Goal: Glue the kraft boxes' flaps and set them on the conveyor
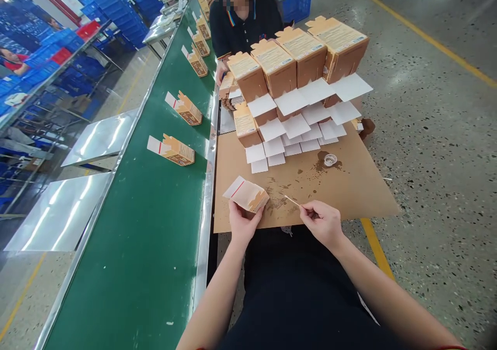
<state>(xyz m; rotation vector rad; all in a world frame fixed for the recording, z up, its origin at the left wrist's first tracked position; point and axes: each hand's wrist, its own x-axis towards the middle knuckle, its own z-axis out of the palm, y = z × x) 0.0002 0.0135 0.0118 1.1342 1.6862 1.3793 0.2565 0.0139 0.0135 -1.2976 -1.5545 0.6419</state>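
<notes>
Green belt, cut off at btm. Brown board, far part hidden by stacked boxes w/ white flaps. L hand grips small carton over board's near-L corner, contact unclear; R hand pinches cotton swab, rear end hidden.

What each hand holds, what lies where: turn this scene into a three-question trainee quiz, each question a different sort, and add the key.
1. Multiple choice. The right hand holds:
A) a red pen
B) a white-tipped stick
C) a roll of tape
2. True or false: the small clear cap sits on the green surface.
3. Fill in: the left hand holds a carton with a ____ stripe beside its white flap.

Key: 1. B; 2. False, it sits on the brown board; 3. red.
</notes>
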